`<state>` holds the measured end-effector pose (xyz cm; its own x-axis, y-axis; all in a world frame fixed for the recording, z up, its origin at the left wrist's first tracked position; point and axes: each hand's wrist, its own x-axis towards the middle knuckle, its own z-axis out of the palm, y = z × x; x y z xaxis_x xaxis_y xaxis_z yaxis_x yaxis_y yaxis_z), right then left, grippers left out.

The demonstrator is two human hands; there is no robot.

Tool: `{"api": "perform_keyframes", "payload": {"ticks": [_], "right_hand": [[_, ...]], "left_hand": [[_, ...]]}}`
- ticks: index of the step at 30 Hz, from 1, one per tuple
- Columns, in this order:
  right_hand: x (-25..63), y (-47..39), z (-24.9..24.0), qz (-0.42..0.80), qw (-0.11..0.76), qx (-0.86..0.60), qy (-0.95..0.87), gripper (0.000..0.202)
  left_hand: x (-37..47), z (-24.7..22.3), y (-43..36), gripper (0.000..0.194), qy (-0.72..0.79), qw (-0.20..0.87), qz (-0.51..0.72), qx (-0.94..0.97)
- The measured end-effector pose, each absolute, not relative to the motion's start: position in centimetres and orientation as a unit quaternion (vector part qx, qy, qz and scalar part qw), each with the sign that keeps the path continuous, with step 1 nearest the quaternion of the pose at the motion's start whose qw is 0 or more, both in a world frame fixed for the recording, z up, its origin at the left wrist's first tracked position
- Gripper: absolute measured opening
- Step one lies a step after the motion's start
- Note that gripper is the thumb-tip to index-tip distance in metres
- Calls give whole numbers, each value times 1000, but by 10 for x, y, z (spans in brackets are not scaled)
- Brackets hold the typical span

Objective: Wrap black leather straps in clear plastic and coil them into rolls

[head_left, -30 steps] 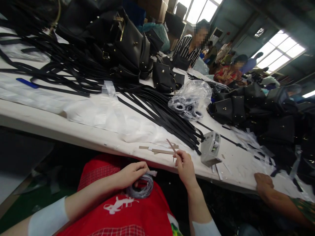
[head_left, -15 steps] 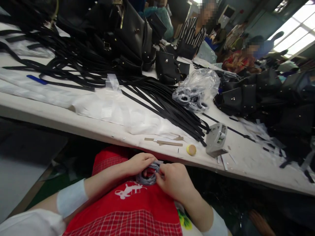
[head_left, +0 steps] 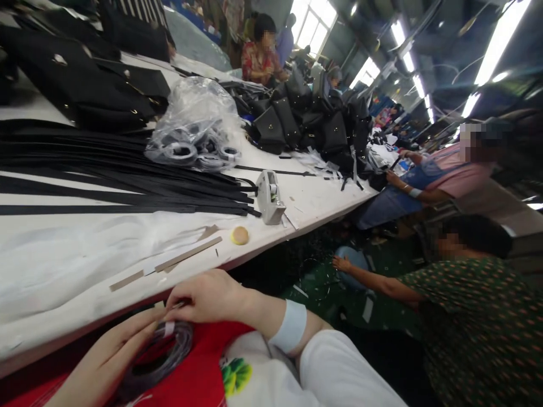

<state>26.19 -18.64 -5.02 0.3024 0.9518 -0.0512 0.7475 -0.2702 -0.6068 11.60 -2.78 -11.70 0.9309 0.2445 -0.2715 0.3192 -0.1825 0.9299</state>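
Note:
In my lap, over the red apron (head_left: 199, 367), lies a coil of thin greyish cord or tubing (head_left: 185, 343) with a white band around its top. My left hand (head_left: 127, 342) is closed on the coil's far left side, its fingertips near the band. The fingers of my right hand (head_left: 206, 297) are bent in a pinch at the top of the coil, touching my left fingertips. What exactly lies between those fingertips is partly hidden. A clear plastic bag (head_left: 199, 113) holding several similar coils (head_left: 182, 150) sits on the white table (head_left: 271, 249).
A tape dispenser (head_left: 270, 198), a round yellow-rimmed piece (head_left: 240, 235) and brown strips (head_left: 186, 254) lie near the table edge. Black straps (head_left: 127, 175) and black bags (head_left: 271, 130) cover parts of the table. A person in a patterned shirt (head_left: 475, 316) reaches out at right.
My view has swung to the right, bringing people at the right into sight. My hands and the coil now appear further left and closer; my right hand has moved onto the coil's top beside my left.

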Motion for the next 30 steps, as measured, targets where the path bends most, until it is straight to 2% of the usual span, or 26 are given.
{"api": "perform_keyframes", "payload": {"ticks": [3,5,9,11,15,22,26,28,30], "right_hand": [[268,-186,-68,309,368,-730,-487,17],[272,-185,-77,365,409,-718,-429,18],[276,-179,-89,488,386,-724,-296,41],[274,-175,-96,526,372,-712,-278,35],[262,-172,-109,491,428,-706,-276,16],[241,-182,-90,293,515,-744,-310,30],[242,-186,-84,211,513,-740,-379,29],[244,-188,-85,223,506,-736,-392,26],[248,-190,-85,289,504,-715,-389,28]], "left_hand": [[117,-126,-32,39,139,575,-21,806],[119,-128,-35,38,128,544,-11,829],[122,-125,-38,38,107,509,0,854],[124,-120,-40,37,98,502,4,859],[127,-101,-47,34,90,501,3,861],[125,-60,-60,32,103,491,98,860],[128,-56,-61,30,137,487,96,858],[128,-58,-62,31,151,498,81,850],[129,-62,-65,29,171,505,76,843]]}}
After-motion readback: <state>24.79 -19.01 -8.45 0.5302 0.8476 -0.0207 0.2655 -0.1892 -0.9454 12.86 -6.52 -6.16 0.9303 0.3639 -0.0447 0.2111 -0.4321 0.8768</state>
